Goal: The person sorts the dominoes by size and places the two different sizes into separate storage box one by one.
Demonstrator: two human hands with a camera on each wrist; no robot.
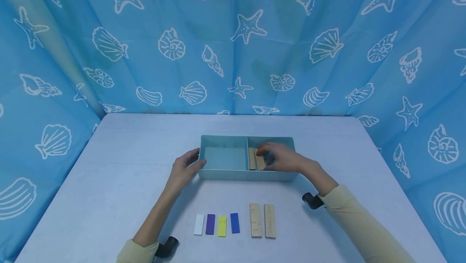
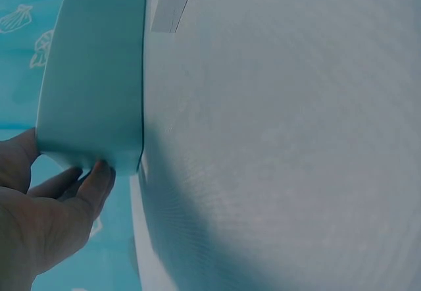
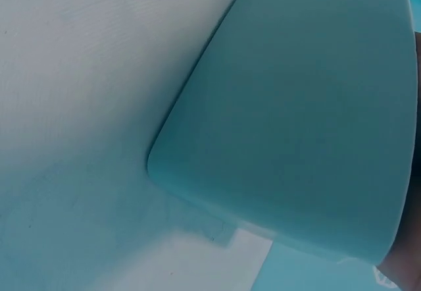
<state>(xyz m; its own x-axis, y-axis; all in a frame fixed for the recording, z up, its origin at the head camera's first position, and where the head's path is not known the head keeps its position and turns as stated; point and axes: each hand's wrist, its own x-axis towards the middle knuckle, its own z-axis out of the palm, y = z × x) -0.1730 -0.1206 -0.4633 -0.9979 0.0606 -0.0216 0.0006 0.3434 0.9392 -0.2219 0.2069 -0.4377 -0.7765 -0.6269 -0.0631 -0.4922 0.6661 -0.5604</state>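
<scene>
A teal two-compartment box [image 1: 223, 175] lies across the table in the head view. My left hand [image 1: 183, 170] grips its left end, thumb over the rim; in the left wrist view the fingers [image 2: 97, 187] rest against the end wall. Inside the right compartment, my right hand [image 1: 283, 158] pinches a wooden block [image 1: 260, 162] by its ends, thumb near the front wall. Just left of it, beside the divider, stands another wooden block [image 1: 252, 159]. The right wrist view shows mostly the box's outer wall [image 3: 289, 120], which hides most of that hand.
In front of the box lie a white block [image 1: 198, 225], a purple block [image 1: 210, 224], a yellow block [image 1: 222, 226] and a blue block [image 1: 235, 223]. Two longer wooden blocks, a left one [image 1: 255, 220] and a right one [image 1: 270, 221], lie beside them. A patterned blue curtain [image 1: 218, 24] surrounds the table.
</scene>
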